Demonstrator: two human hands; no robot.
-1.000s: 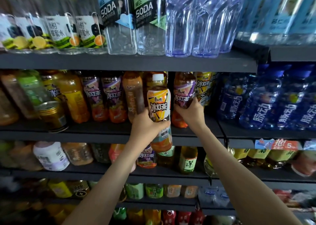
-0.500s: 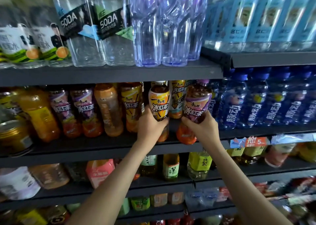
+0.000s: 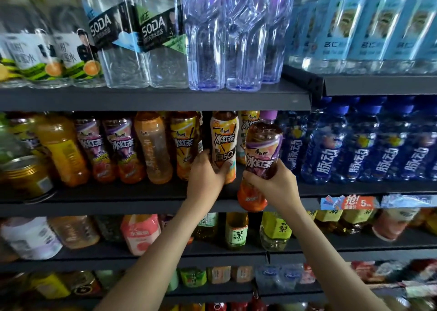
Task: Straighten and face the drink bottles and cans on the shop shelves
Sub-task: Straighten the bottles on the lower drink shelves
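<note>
On the second shelf [image 3: 118, 199] stand rows of iced tea bottles. My left hand [image 3: 206, 178] grips the lower part of a yellow-labelled iced tea bottle [image 3: 224, 143] standing upright on that shelf. My right hand [image 3: 272, 183] grips a purple-capped iced tea bottle [image 3: 262, 150] around its middle. That bottle is tilted and held in front of the shelf edge, its orange base below the edge. Similar purple-labelled bottles [image 3: 106, 150] and a yellow-labelled one [image 3: 185, 145] stand to the left, leaning slightly.
Blue sports drink bottles [image 3: 354, 150] fill the shelf to the right. Clear soda bottles [image 3: 132, 38] and water bottles [image 3: 236, 34] stand on the shelf above. A gold can [image 3: 26, 178] lies at far left. Green tea bottles [image 3: 236, 230] and other drinks sit on lower shelves.
The view has shifted right. My left hand has set the yellow-labelled bottle back upright on the shelf. My right hand has pulled the purple-capped bottle forward and lower, off the shelf edge.
</note>
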